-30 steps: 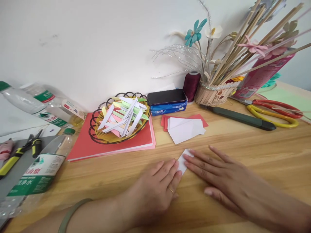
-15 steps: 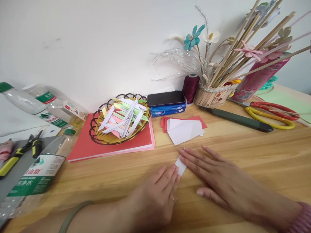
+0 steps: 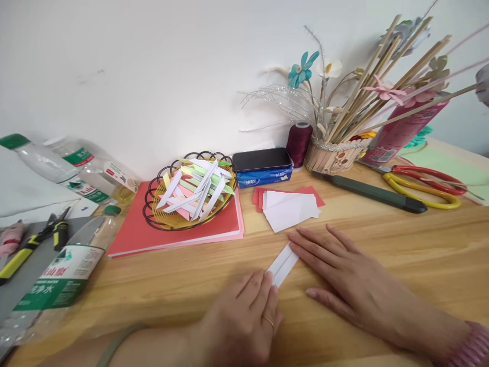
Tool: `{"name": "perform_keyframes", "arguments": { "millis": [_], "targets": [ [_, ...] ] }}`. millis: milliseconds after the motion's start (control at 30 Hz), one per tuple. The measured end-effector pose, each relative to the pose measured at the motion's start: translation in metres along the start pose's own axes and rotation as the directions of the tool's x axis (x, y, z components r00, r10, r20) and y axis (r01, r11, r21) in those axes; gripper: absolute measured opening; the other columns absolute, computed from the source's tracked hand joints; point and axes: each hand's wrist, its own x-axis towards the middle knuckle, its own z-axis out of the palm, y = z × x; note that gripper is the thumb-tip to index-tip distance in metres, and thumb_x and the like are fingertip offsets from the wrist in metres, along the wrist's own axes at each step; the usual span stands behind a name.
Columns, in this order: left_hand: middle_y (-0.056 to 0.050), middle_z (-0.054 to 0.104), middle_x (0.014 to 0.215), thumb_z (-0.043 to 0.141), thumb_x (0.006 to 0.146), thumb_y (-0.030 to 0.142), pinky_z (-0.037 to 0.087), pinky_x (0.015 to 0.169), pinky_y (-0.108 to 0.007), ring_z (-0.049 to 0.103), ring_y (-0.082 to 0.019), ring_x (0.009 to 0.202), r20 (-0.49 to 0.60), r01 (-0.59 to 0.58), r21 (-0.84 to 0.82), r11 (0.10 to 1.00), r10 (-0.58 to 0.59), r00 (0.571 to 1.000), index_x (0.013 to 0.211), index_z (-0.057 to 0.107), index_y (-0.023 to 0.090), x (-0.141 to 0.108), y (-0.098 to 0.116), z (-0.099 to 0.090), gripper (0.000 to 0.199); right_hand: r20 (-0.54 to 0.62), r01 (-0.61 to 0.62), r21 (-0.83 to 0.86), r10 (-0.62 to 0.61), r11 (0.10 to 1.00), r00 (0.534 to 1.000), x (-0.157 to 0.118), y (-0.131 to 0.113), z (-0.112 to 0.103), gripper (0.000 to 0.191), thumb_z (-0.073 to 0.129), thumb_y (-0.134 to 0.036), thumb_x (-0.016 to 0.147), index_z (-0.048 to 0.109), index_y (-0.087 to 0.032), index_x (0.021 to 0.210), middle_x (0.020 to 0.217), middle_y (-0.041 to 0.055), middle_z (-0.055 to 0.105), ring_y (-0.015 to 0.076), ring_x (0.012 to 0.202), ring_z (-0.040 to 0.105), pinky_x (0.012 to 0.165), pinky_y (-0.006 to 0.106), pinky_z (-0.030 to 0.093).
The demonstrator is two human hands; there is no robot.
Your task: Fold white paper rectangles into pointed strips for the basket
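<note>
Left hand (image 3: 244,313), fingers bunched, presses white strip (image 3: 283,264), pinch unclear; right hand (image 3: 349,285), fingers spread, touches end beyond, probably against slipping.

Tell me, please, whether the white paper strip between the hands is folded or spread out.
Folded: the white paper strip shows a lengthwise flap edge along its middle. How many layers lie beneath, I cannot tell.
</note>
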Motion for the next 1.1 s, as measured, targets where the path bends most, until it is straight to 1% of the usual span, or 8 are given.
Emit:
{"name": "perform_keyframes", "arguments": {
  "millis": [167, 233, 333, 467, 633, 767, 900, 1100],
  "targets": [
    [-0.005, 0.069, 0.077, 0.051, 0.088, 0.019, 0.052, 0.076, -0.032, 0.065, -0.019, 0.079, 0.037, 0.066, -0.119, 0.991, -0.062, 0.997, 0.071, 0.062, 0.012, 0.009, -0.013, 0.0, 0.021, -0.159, 0.015, 0.024, -0.011, 1.0, 0.987, -0.002, -0.008, -0.004, 0.028, 0.043, -0.022, 0.092, 0.059, -0.01, 0.112, 0.113, 0.0102, 0.065, 0.0222, 0.11, 0.054, 0.098, 0.042, 0.04],
    [-0.004, 0.066, 0.074, 0.051, 0.088, 0.02, 0.052, 0.075, -0.031, 0.065, -0.019, 0.081, 0.079, 0.077, -0.132, 0.988, -0.067, 0.995, 0.071, 0.061, 0.013, 0.01, -0.017, 0.002, 0.021, -0.189, 0.043, 0.019, -0.038, 0.999, 0.981, 0.002, -0.011, -0.008, 0.029, 0.035, -0.016, 0.094, 0.061, -0.011, 0.107, 0.107, 0.0087, 0.067, 0.0205, 0.103, 0.058, 0.093, 0.038, 0.044],
    [-0.004, 0.065, 0.075, 0.05, 0.086, 0.016, 0.051, 0.078, -0.032, 0.063, -0.019, 0.086, 0.106, 0.084, -0.129, 0.988, -0.071, 0.992, 0.075, 0.061, 0.014, 0.009, -0.02, 0.004, 0.016, -0.179, 0.103, 0.034, -0.095, 0.994, 0.979, 0.009, -0.012, -0.013, 0.038, 0.023, -0.012, 0.095, 0.06, -0.012, 0.106, 0.099, 0.0085, 0.067, 0.0196, 0.092, 0.06, 0.084, 0.037, 0.047],
    [-0.002, 0.062, 0.07, 0.048, 0.085, 0.011, 0.049, 0.081, -0.032, 0.062, -0.018, 0.087, 0.096, 0.126, -0.164, 0.978, -0.111, 0.989, 0.075, 0.061, 0.015, 0.011, -0.021, 0.004, 0.016, -0.119, 0.137, 0.122, -0.123, 0.983, 0.985, 0.017, -0.011, -0.013, 0.037, 0.024, -0.014, 0.096, 0.06, -0.012, 0.094, 0.084, 0.0077, 0.065, 0.0199, 0.078, 0.058, 0.073, 0.037, 0.048],
    [-0.004, 0.06, 0.071, 0.049, 0.088, 0.023, 0.05, 0.073, -0.034, 0.058, -0.02, 0.082, 0.137, 0.212, -0.279, 0.937, -0.179, 0.974, 0.071, 0.059, 0.015, 0.019, -0.024, 0.001, 0.021, -0.024, 0.027, 0.233, -0.022, 0.972, 0.999, 0.019, -0.01, -0.008, 0.032, 0.027, -0.016, 0.095, 0.057, -0.016, 0.086, 0.085, 0.007, 0.059, 0.0192, 0.076, 0.053, 0.069, 0.035, 0.046],
    [-0.003, 0.059, 0.072, 0.05, 0.088, 0.021, 0.049, 0.069, -0.032, 0.052, -0.018, 0.078, 0.24, 0.351, -0.383, 0.855, -0.274, 0.931, 0.073, 0.059, 0.016, 0.02, -0.026, 0.0, 0.018, 0.056, -0.054, 0.311, 0.039, 0.949, 0.998, 0.021, -0.009, -0.004, 0.021, 0.034, -0.016, 0.094, 0.053, -0.018, 0.086, 0.086, 0.0054, 0.055, 0.02, 0.077, 0.049, 0.071, 0.035, 0.044],
    [-0.006, 0.056, 0.082, 0.051, 0.087, 0.019, 0.047, 0.074, -0.036, 0.047, -0.02, 0.085, 0.336, 0.514, -0.398, 0.76, -0.4, 0.853, 0.074, 0.061, 0.016, 0.021, -0.026, 0.0, 0.016, 0.133, -0.106, 0.347, 0.063, 0.932, 0.989, 0.027, -0.009, -0.002, 0.018, 0.035, -0.015, 0.093, 0.051, -0.018, 0.085, 0.086, 0.0057, 0.053, 0.0207, 0.079, 0.046, 0.073, 0.037, 0.042],
    [-0.006, 0.052, 0.087, 0.056, 0.085, 0.023, 0.044, 0.081, -0.041, 0.042, -0.022, 0.091, 0.414, 0.576, -0.41, 0.707, -0.419, 0.808, 0.074, 0.059, 0.016, 0.024, -0.028, 0.001, 0.014, 0.11, -0.116, 0.348, 0.083, 0.93, 0.99, 0.034, -0.01, 0.004, 0.015, 0.038, -0.015, 0.093, 0.05, -0.018, 0.083, 0.084, 0.0046, 0.052, 0.0201, 0.079, 0.044, 0.073, 0.036, 0.04]
  ]
}}
